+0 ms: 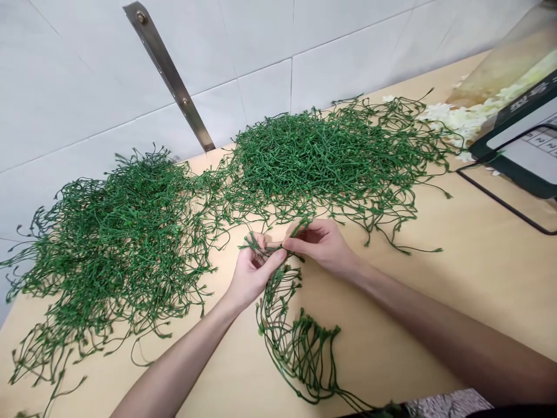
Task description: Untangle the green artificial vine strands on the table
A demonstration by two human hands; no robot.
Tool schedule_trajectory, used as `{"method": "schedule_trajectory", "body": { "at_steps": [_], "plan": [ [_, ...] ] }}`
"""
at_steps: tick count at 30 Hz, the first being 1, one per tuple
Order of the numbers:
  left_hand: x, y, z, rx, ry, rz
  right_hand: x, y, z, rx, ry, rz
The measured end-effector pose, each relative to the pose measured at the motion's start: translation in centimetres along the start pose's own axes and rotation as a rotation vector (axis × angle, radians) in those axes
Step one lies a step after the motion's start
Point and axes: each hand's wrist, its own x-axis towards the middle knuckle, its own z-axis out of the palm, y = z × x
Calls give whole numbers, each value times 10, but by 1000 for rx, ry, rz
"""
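Observation:
My left hand (256, 264) pinches thin green plastic stems in front of the piles, with thumb and fingers closed. My right hand (319, 244) is closed on green stems too, its fingertips meeting the left hand's at the same spot. Below them a chain of linked green stems (278, 342) hangs and curves across the table toward my body, with a row of knobbed ends standing up. Exactly how the stems join between my fingertips is hidden. Just beyond my hands lies a large heap of loose green stems (304, 157).
A second heap of green stems (126, 238) spreads over the left of the wooden table (435, 302). White artificial flowers (465, 122) lie at the back right, by a clear plastic bag (496, 69) and a dark-framed panel (522, 139). A metal strip (174, 81) leans at the tiled wall.

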Motion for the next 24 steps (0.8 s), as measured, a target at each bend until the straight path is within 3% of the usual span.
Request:
{"method": "schedule_trajectory", "body": {
  "at_steps": [7, 12, 18, 24],
  "plan": [
    [2, 0, -3, 45, -56, 0, -4, 2, 3, -195, 65, -54],
    [2, 5, 1, 22, -65, 20, -5, 2, 7, -175, 50, 55],
    [-2, 7, 5, -19, -106, -51, -6, 1, 8, -202, 90, 145],
    [-9, 3, 2, 43, -228, -119, 0, -9, -5, -276, 203, 49]
  ]
}}
